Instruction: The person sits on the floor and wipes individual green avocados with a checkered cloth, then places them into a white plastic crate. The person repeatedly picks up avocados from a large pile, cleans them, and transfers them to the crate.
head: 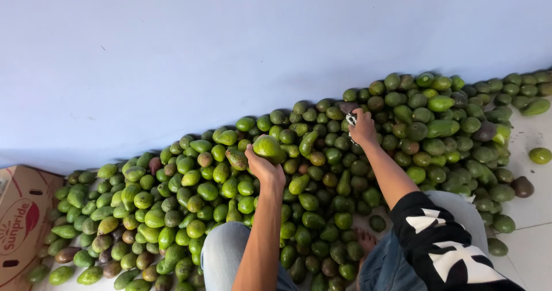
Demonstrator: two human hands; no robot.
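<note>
A smooth, pear-shaped green avocado (pixel 268 147) is gripped in the left hand (pixel 263 167), the fingers curled under it, and is held just above the middle of the heap. A small white-and-dark object (pixel 351 119), too small to be identified, is clasped in the closed right hand (pixel 363 129), which is stretched toward the back of the heap, near the wall. Both forearms are bare; a black sleeve with white shapes (pixel 445 251) is seen on the right upper arm, and knees in faded blue denim (pixel 223 253) are seen at the lower edge of the view, with a bare foot (pixel 364 240) between them, touching the fruit.

The heap of green avocados (pixel 322 170) is spread along the foot of a plain pale blue wall (pixel 230 49), from the lower left corner of the floor to its upper right. The fruits are glossy and rounded to long-necked; most are bright green, and a few are brownish or dark purple. One loose green avocado (pixel 540 155) is seen lying apart on the white tiled floor (pixel 532 210) at the right edge, and a dark brown one (pixel 522 186) lies at the margin of the heap.

A brown corrugated cardboard box (pixel 20 222) is stood at the left edge of the floor, touching the heap. Red printing and a round sun-like emblem are borne on its side, and slot-shaped hand holes are cut in it.
</note>
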